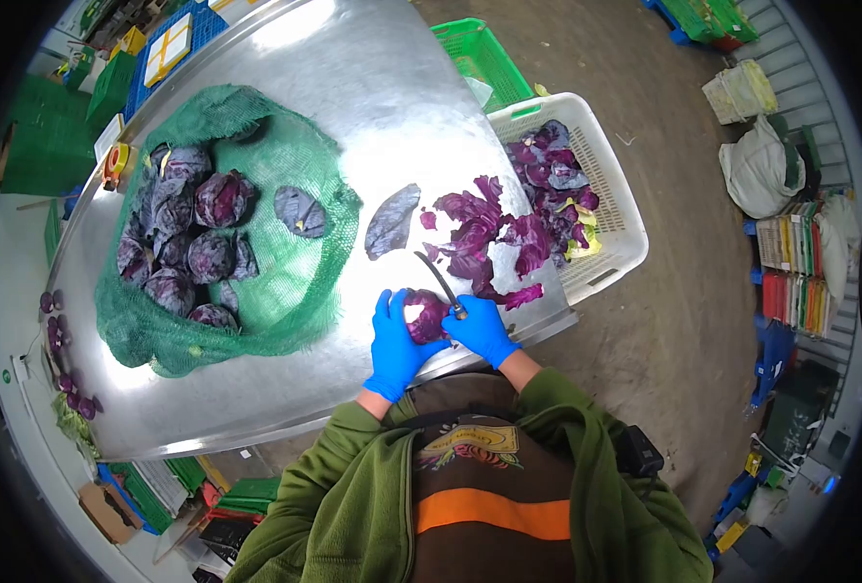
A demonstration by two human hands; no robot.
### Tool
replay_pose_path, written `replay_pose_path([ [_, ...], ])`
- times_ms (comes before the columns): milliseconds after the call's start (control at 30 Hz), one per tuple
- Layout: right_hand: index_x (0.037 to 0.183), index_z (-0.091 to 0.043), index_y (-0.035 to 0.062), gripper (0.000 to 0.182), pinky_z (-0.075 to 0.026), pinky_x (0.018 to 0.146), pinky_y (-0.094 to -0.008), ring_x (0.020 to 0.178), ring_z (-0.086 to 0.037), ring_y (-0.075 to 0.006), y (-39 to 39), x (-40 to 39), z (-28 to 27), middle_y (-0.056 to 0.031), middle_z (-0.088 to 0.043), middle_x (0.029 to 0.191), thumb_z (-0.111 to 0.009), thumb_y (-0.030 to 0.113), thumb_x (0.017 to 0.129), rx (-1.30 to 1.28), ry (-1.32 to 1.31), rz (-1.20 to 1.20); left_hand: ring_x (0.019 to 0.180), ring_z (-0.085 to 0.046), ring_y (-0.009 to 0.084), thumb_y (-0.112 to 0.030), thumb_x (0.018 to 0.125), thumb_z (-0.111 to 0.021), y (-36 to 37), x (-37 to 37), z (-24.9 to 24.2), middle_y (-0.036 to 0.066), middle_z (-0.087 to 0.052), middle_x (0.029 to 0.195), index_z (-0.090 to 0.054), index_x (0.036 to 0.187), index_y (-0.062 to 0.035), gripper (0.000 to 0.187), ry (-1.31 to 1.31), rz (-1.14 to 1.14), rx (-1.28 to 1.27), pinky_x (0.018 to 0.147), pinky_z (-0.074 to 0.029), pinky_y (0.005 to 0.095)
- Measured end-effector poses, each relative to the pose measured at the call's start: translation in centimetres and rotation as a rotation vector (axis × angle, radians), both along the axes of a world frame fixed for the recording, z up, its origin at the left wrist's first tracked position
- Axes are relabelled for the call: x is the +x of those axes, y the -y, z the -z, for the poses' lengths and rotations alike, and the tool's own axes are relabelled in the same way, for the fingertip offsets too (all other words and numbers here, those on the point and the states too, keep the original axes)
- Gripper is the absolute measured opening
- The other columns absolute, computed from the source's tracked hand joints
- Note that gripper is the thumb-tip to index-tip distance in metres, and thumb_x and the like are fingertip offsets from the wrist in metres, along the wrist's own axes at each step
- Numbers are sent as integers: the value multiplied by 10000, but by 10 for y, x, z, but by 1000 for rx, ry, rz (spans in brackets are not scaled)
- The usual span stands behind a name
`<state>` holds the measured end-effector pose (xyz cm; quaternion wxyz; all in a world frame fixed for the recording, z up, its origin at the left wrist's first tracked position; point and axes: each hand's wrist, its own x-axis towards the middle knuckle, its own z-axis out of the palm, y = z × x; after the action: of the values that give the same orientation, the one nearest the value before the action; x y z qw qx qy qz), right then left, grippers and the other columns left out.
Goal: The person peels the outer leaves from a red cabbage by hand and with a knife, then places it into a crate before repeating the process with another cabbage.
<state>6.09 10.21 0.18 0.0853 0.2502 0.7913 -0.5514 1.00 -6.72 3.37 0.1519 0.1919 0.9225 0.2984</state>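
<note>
My left hand, in a blue glove, is wrapped round the left side of a red cabbage at the table's near edge. A pale cut patch shows on the cabbage's upper left. In my right hand, also gloved in blue, is a knife with a dark, curved blade pointing up and away from me. The right fingers are right at the cabbage's right side. Just beyond lie torn purple leaves and a single larger, dull leaf.
On the left of the metal table, a green mesh bag holds several red cabbages. A white crate with purple leaves stands against the right edge, a green crate behind it. Purple pieces line the far-left edge, near a tape roll.
</note>
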Motion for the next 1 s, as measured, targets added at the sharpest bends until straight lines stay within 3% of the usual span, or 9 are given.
replay_pose_path([
  [233,787,-592,2,237,-515,511,-322,537,-623,-158,-25,-3,23,-85,-626,645,-678,222,793,-305,239,216,1255,-493,288,-321,584,-943,35,-33,29,176,-461,1375,-409,1420,-47,1030,417,-103,412,1049,-438,399],
  [300,806,-600,14,202,-512,489,-310,537,-622,-144,-53,7,31,-70,-620,665,-664,207,806,-430,252,222,1273,-486,275,-254,659,-907,49,-38,26,166,-436,1427,-394,1435,-36,955,953,-234,693,1049,-448,390],
  [433,922,-613,36,160,-503,475,-315,560,-628,-161,-153,46,141,-59,-608,712,-659,175,859,68,42,-46,1290,-474,421,-360,881,-704,73,-21,30,215,-366,1492,-299,1498,-81,789,1605,-685,1325,976,-469,608],
  [467,983,-626,34,200,-515,529,-335,628,-648,-187,-180,51,151,-76,-632,768,-667,186,860,240,99,173,1318,-397,498,-688,879,-489,77,-15,35,213,-335,1515,-345,1490,-132,838,1510,-610,1223,962,-448,669],
  [500,1045,-640,31,250,-528,584,-354,695,-668,-213,-193,48,156,-94,-655,824,-675,198,862,411,155,392,1318,-397,498,-688,879,-489,77,-14,33,213,-335,1515,-345,1490,-132,838,1496,-619,1230,962,-448,669],
  [567,1173,-631,46,358,-505,830,-455,946,-649,-371,-155,18,33,-174,-680,1052,-683,232,872,791,-12,569,1290,-411,521,-772,846,-422,72,-11,28,224,-372,1484,-356,1482,-139,900,1849,-442,1805,932,-487,634],
  [667,1258,-597,38,392,-499,864,-417,991,-641,-325,-121,-5,8,-171,-658,1128,-654,183,898,774,-351,463,1177,-498,529,-786,829,-428,76,-9,15,234,-438,1421,-383,1461,-133,910,1830,-661,1849,862,-540,578],
  [833,1140,-652,7,343,-519,792,-302,860,-625,-120,-5,-32,-15,-70,-687,954,-749,182,861,-272,-75,7,1092,-564,487,-778,831,-432,103,5,22,247,-494,1350,-403,1443,-119,899,1787,-715,1895,830,-566,528],
  [1000,1150,-659,32,433,-516,815,-300,882,-648,-149,54,-55,-33,-95,-697,980,-780,298,829,-277,26,-417,986,-629,357,-719,879,-414,126,20,23,222,-558,1256,-423,1409,-89,823,1763,-716,1953,771,-578,450],
])
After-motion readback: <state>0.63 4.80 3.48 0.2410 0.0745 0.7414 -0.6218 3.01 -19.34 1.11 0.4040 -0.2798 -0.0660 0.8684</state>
